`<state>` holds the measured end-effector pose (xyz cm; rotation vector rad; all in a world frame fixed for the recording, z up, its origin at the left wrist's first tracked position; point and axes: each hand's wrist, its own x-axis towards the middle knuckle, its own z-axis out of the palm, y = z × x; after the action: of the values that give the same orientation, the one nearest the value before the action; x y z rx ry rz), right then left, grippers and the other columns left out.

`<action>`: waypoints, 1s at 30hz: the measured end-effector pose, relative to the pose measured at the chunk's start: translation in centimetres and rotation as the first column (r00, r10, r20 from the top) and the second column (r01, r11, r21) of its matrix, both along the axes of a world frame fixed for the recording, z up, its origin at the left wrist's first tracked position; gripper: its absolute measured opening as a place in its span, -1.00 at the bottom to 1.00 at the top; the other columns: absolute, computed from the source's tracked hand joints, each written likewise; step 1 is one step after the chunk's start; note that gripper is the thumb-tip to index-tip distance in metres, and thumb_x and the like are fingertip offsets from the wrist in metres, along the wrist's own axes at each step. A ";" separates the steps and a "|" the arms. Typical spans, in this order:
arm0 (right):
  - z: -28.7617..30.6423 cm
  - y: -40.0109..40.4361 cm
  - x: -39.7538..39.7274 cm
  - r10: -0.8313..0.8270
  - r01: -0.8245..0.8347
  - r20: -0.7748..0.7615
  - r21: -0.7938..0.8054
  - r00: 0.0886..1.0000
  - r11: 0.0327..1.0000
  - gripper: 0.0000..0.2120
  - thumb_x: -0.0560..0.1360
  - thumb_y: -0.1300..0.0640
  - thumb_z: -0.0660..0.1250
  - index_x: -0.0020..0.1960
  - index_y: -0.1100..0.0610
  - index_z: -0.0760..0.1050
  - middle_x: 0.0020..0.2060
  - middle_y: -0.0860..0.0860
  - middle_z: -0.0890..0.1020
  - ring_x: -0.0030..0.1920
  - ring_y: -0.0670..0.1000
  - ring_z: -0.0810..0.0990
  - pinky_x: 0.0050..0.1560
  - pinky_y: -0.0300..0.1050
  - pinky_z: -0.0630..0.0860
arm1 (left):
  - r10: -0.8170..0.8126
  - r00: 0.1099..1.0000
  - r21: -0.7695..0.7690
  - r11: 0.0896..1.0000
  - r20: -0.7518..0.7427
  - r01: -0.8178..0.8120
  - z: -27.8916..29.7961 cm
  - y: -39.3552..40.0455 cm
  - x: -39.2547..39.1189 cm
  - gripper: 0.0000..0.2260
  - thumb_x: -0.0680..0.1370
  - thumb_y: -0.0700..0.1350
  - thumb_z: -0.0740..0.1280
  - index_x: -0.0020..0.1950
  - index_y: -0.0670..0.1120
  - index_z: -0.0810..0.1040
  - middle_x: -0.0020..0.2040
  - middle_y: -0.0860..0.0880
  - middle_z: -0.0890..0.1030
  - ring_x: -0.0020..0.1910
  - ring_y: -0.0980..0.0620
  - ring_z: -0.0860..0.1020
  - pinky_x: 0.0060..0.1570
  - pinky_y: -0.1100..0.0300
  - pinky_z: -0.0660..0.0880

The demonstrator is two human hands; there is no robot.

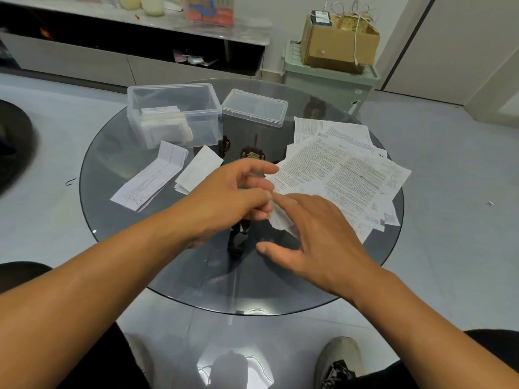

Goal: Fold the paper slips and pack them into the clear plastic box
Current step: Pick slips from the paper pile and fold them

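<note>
Left of the clear plastic box (174, 113), nothing of the task. Inside that lidless box, folded slips (165, 124) standing against the left wall; room left on the right side. Just in front of the box, on the glass tabletop (112, 161), a long printed slip (150, 181) with one end creased over, and beside it a folded white slip (199, 169). Right of the box, touching it, the lid (254, 110). Nearer than the box, at mid-table, left hand (233, 197) curled, fingertips pinching a small crumpled slip (280, 219); right hand (317, 234) on the same slip, fingers spread and fairly straight, exact grip hidden. Further right of the box, loose unfolded papers (345, 175) in a fanned pile, far edge overhanging the rim. Likely risks: a tear or crooked crease in the crumpled slip if pulled apart hard; a forearm sweep sending the overhanging papers to the floor; slick glass letting slips slide.
</note>
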<state>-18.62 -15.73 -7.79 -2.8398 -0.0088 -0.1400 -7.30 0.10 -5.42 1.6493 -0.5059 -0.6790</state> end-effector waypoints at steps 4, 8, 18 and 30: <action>-1.1 0.1 0.7 -0.087 0.090 0.157 -0.011 0.984 0.996 -0.80 0.64 -0.07 0.27 0.10 0.02 0.58 -0.10 -0.03 0.63 -0.10 0.07 0.57 -0.15 0.03 0.49 | -0.065 0.996 -0.009 0.998 0.066 0.066 0.0 0.1 0.1 -0.54 0.49 -0.34 0.44 0.27 0.09 0.58 0.16 -0.01 0.63 -0.01 0.00 0.70 0.02 0.16 0.64; -0.9 -0.1 0.7 -0.122 0.104 0.179 0.111 0.976 0.988 -0.86 0.66 0.02 0.27 -0.02 0.02 0.53 -0.23 -0.03 0.58 -0.23 0.02 0.48 -0.28 -0.05 0.36 | -0.133 0.930 0.046 0.991 0.342 0.125 0.1 0.6 -0.1 -0.42 0.47 -0.34 0.42 0.36 0.17 0.49 0.24 0.12 0.57 0.17 0.11 0.60 0.06 0.20 0.59; 0.2 -0.6 -0.8 -0.154 0.115 0.021 0.570 0.988 0.814 -0.94 0.61 0.01 0.35 0.05 -0.09 0.48 -0.22 -0.17 0.64 -0.15 -0.13 0.60 -0.24 -0.26 0.47 | -0.337 0.861 0.417 0.894 0.381 0.165 -1.0 2.0 0.3 -0.30 0.46 0.06 0.55 0.47 0.38 0.25 0.02 0.10 0.60 -0.01 0.21 0.57 -0.05 0.32 0.52; -1.1 -0.9 1.1 -0.336 0.321 -0.034 0.401 0.941 0.858 -0.67 0.52 -0.13 0.41 0.24 -0.26 0.42 -0.07 -0.22 0.56 0.01 0.01 0.55 0.13 0.08 0.50 | -0.523 0.515 0.586 0.809 0.679 0.048 -1.3 2.3 1.3 -0.44 0.42 0.37 0.42 0.37 0.25 0.42 0.28 0.22 0.34 0.15 0.25 0.39 0.09 0.25 0.44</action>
<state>-17.51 -16.63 -8.85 -2.4002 0.4495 -0.2375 -5.99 2.39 -6.68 2.4038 -1.4402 -0.2119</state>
